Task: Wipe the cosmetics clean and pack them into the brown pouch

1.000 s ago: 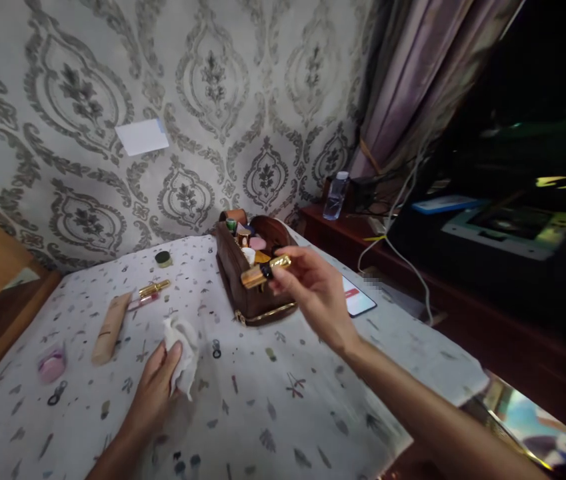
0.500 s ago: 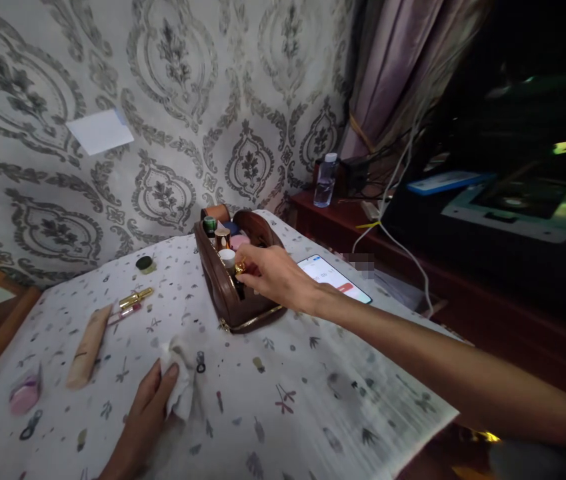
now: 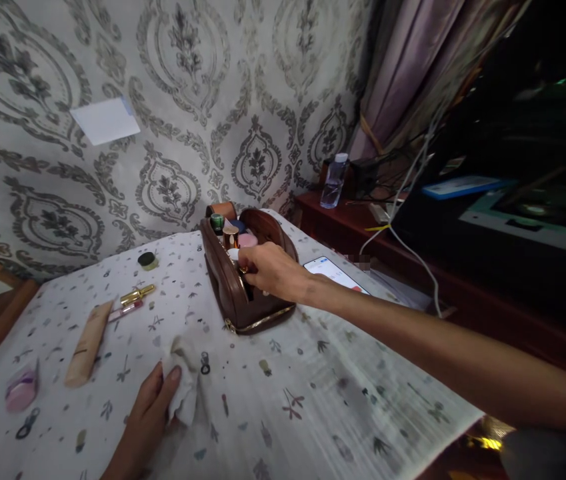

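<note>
From here the brown bag (image 3: 225,293) runs lengthwise away from the person. At its open mouth, the right hand (image 3: 280,270), the nearer one, pinches a gold item (image 3: 244,270), its tilt hidden. Left of the bag's near end, the left hand (image 3: 150,407) grips a white tissue (image 3: 184,393).

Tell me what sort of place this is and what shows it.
Probably a room in a home, though which room is unclear: ornate wallpaper, a tied-back purple curtain, and a printed cloth under the brown bag suggest it.
</note>
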A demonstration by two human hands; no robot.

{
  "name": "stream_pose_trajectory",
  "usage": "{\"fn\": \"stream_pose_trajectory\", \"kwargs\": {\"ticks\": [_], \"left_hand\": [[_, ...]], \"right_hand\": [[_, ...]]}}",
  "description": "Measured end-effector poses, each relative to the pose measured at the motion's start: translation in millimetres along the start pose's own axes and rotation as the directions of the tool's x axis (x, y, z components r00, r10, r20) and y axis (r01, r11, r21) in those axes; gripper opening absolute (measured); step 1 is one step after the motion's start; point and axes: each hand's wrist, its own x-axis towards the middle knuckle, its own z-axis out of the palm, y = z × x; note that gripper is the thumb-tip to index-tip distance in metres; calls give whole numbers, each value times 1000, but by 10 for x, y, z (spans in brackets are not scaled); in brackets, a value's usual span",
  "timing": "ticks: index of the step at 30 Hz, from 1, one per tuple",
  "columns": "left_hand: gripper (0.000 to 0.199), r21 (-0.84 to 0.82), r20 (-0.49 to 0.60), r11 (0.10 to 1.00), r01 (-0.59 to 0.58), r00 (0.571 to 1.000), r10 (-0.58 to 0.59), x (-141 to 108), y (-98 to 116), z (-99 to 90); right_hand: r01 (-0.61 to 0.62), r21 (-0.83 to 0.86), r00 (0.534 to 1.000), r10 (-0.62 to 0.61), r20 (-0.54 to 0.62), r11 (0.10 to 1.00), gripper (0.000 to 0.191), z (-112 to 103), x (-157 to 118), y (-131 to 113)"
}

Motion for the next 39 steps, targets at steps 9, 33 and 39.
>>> {"fn": "stream_pose_trajectory", "kwargs": {"ticks": [9, 33, 39], "left_hand": [[62, -8, 5, 1000, 25, 1000, -25, 7, 13, 2], [56, 362, 844, -523, -771, 33, 536, 226, 1336, 563], [43, 294, 856, -630, -718, -95, 508, 363, 1230, 537]], "right_hand": [[62, 201, 998, -59, -20, 978, 23, 22, 2, -74], [131, 341, 988, -151, 34, 931, 19, -118, 140, 46], [146, 331, 985, -169, 42, 932, 19, -158, 163, 98]]}}
